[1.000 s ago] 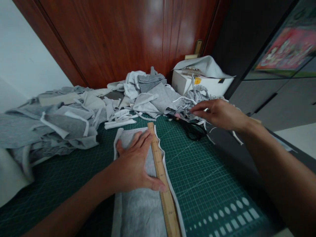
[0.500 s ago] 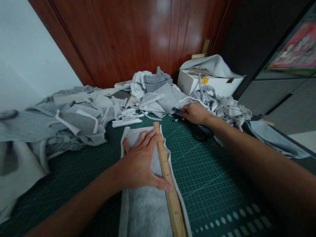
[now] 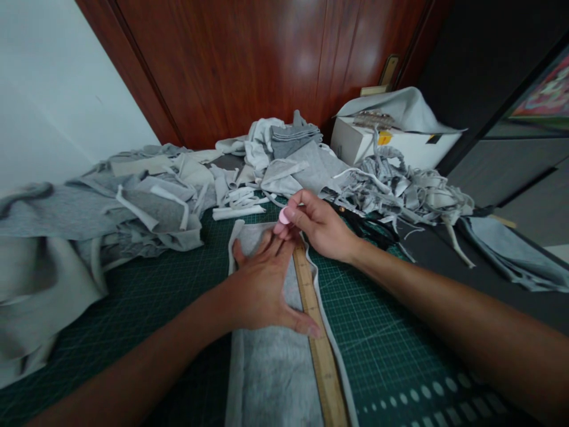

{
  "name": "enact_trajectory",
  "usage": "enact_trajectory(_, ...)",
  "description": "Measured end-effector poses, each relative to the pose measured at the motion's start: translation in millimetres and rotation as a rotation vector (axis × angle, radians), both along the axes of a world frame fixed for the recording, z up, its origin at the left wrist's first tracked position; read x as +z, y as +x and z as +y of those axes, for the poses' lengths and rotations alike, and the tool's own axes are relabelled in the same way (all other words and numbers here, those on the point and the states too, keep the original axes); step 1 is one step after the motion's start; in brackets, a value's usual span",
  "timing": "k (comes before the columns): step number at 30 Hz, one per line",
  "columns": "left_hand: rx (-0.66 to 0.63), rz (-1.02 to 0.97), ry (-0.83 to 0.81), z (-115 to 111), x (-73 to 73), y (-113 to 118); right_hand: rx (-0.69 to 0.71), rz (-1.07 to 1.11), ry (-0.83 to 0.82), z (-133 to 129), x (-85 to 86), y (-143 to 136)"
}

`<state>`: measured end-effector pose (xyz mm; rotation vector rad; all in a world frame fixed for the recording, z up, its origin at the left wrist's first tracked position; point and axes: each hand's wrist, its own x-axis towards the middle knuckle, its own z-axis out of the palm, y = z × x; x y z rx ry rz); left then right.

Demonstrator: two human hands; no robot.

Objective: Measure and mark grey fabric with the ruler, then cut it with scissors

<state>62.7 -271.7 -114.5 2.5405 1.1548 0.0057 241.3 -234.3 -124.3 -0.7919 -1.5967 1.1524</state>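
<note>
A long piece of grey fabric (image 3: 275, 367) lies flat with a wooden ruler (image 3: 320, 350) along its right side. My left hand (image 3: 264, 290) is spread open over both, thumb and fingertips pressing on the ruler and palm on the cloth. Just beyond those fingertips, at the far end of the ruler, my right hand (image 3: 322, 228) is closed in a pinch. Between its thumb and fingers shows a small pink piece of tailor's chalk (image 3: 284, 216). The ruler's far tip is hidden behind my hands.
A green cutting mat (image 3: 373, 332) lies underneath. Heaped grey cloth (image 3: 160, 207) spreads along the left and back. Black-handled scissors (image 3: 373, 231), partly hidden, lie beyond my right forearm. Tangled fabric strips (image 3: 413, 190) and a white box (image 3: 400, 145) stand at the back right.
My right hand has come left from beside the scissors to the ruler's far end, and pink chalk now shows in it. My left hand stays pressed down. The view has shifted slightly.
</note>
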Motion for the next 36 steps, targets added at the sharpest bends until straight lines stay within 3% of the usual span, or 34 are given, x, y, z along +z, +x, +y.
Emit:
enact_trajectory(4, -0.02, -0.019, 0.013, 0.2, -0.4, 0.5, -0.158, 0.017, -0.095, 12.0, -13.7, 2.7)
enact_trajectory(9, -0.001, 0.01, -0.012, -0.3, 0.5, 0.4, -0.231, -0.165, -0.189, 26.8, -9.0, 25.2)
enact_trajectory(13, -0.021, 0.011, 0.003, -1.1, -0.1, -1.5, -0.271, -0.168, -0.285, 31.9, -8.1, 34.3)
enact_trajectory(25, -0.009, 0.012, -0.024, -1.3, 1.7, -0.7, -0.261, -0.305, -0.18, 34.8, -18.1, 37.2)
enact_trajectory(36, -0.025, 0.02, -0.008, -1.4, 2.4, -0.5, -0.323, -0.488, -0.179, 26.8, -7.4, 36.0)
